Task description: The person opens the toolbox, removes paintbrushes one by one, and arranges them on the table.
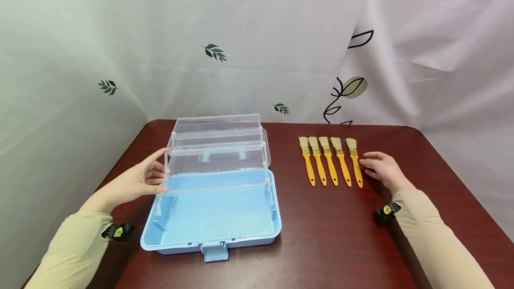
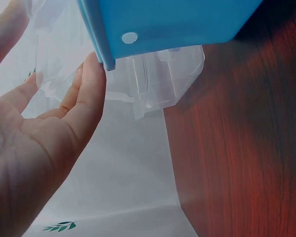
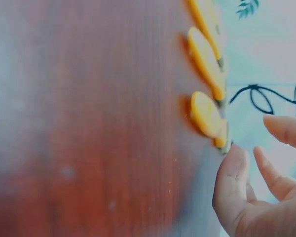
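A light blue storage box [image 1: 217,211] stands with its lid up, and clear fold-out trays [image 1: 218,159] rise in tiers over its back half. My left hand [image 1: 140,177] is at the left end of these trays, gripping that end with thumb low at the front and index finger higher up. From the left wrist, a fingertip shows right at the blue box's edge [image 2: 96,34]. Beside the rightmost paintbrush [image 1: 355,162], my right hand [image 1: 383,168] has its fingers loosely spread, with nothing in them. In the right wrist view, its fingers [image 3: 232,182] lie near the yellow brush handles [image 3: 206,113].
Several more paintbrushes [image 1: 326,159] with yellow handles lie side by side right of the box, bristles away from me. A blue latch [image 1: 215,252] hangs at the box front. Behind the dark red table [image 1: 321,244] hangs a white curtain [image 1: 249,35] with leaf prints.
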Action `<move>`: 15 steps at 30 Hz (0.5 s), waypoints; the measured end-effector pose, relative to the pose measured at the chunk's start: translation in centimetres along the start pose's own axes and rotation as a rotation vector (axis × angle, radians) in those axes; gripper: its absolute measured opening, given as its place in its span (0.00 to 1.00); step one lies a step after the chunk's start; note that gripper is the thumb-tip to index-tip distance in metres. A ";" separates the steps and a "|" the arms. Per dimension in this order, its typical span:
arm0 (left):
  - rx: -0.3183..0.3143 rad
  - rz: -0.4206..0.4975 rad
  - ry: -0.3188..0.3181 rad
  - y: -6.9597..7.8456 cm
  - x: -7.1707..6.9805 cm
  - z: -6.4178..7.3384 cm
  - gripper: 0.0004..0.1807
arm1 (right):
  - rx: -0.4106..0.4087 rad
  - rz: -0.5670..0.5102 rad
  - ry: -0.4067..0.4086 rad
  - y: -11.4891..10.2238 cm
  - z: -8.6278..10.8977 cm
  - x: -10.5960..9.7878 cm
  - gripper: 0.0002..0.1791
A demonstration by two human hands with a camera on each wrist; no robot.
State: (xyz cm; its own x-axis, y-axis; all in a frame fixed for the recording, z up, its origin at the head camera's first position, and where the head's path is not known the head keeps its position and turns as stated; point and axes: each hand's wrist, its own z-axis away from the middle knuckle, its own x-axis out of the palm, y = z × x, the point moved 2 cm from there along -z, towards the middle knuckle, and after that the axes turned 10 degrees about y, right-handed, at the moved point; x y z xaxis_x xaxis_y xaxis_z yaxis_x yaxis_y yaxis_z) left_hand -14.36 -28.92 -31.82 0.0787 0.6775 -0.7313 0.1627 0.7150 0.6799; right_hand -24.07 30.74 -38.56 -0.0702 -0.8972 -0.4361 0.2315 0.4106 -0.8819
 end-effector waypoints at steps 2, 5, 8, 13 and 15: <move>0.002 0.001 0.001 0.0 -0.1 0.0 0.56 | -0.016 -0.061 -0.003 0.0 0.4 -0.1 0.31; 0.000 0.004 -0.005 0.0 -0.2 -0.1 0.56 | -0.031 -0.154 -0.034 0.2 1.2 -0.1 0.24; 0.000 0.009 -0.016 -0.1 -0.2 -0.2 0.55 | -0.041 -0.220 -0.070 0.6 2.1 0.1 0.15; 0.005 0.006 -0.020 -0.5 -0.3 -0.1 0.55 | -0.084 -0.251 -0.099 0.8 3.4 0.4 0.07; 0.012 -0.004 -0.014 -0.7 -0.3 0.0 0.55 | -0.105 -0.252 -0.108 0.7 3.8 0.6 0.06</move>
State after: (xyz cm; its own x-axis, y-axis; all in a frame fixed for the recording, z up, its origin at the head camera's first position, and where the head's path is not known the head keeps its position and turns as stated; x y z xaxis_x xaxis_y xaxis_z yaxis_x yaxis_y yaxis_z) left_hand -14.49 -29.64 -32.05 0.0915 0.6723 -0.7346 0.1748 0.7154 0.6765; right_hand -20.30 29.88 -38.79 -0.0080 -0.9829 -0.1841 0.1182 0.1819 -0.9762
